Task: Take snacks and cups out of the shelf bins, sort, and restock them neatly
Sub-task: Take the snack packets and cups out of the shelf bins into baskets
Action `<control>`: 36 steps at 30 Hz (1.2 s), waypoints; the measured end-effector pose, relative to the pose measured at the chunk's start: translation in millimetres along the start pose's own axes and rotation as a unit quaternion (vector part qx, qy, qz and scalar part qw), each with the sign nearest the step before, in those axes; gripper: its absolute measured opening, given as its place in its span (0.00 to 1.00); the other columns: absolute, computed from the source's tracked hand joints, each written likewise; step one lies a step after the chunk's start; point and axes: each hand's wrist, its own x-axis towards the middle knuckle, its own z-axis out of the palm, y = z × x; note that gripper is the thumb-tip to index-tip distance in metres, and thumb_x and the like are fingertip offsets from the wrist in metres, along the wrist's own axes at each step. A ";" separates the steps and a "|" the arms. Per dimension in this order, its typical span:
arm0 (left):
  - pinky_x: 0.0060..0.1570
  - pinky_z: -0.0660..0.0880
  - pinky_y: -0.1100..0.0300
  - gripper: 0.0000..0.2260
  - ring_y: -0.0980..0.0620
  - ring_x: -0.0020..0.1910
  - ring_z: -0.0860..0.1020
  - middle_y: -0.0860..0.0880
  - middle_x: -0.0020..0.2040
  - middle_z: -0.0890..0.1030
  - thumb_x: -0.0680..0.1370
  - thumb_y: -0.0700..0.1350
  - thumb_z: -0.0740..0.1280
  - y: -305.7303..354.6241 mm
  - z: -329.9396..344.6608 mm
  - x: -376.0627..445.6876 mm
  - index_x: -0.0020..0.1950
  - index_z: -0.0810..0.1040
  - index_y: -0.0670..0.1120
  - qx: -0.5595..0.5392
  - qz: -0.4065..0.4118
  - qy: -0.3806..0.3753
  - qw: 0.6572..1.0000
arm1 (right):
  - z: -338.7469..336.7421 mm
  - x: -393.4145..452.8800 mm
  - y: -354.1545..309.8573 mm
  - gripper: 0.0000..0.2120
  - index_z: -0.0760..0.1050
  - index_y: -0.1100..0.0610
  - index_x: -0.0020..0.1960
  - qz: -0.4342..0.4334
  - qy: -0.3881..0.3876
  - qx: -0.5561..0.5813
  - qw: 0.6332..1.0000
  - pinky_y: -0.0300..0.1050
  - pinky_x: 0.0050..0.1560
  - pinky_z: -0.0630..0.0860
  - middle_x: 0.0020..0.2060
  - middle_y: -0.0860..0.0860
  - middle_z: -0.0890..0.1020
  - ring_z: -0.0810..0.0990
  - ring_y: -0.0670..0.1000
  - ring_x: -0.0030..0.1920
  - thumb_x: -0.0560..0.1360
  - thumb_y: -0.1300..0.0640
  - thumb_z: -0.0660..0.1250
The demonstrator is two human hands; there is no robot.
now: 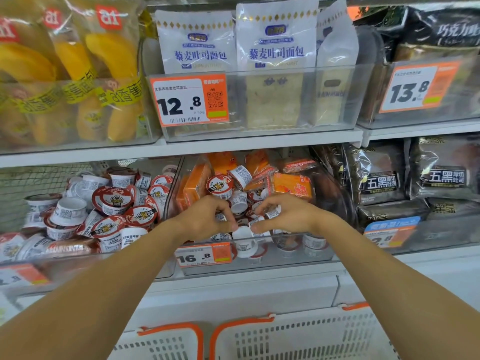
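As two hands (pixel 244 216) grasp cups (pixel 242 231), two baskets (pixel 298 336) below

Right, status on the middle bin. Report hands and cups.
Both hands in the middle bin. Left hand and right hand each gripping small cups among the pile. Orange snack packs mixed in behind. Baskets waiting below.

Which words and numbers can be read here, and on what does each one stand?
"12.8": orange price tag on the toast bin.
"13.8": price tag on the upper right bin.
"16.8": price tag on the middle lower bin.
"藜麦吐司面包": white bread bag.
"五黑": black bread bag.
"a1": banana cake bag.
Cup lids: too blurred.
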 end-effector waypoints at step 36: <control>0.67 0.71 0.55 0.43 0.51 0.65 0.73 0.55 0.65 0.75 0.65 0.51 0.83 23.1 -8.4 -14.4 0.74 0.64 0.55 -0.131 -0.166 -0.055 0.976 | 10.9 7.6 -20.7 0.11 0.79 0.56 0.58 0.120 -0.181 0.362 0.907 0.49 0.48 0.84 0.48 0.53 0.87 0.86 0.51 0.46 0.77 0.67 0.69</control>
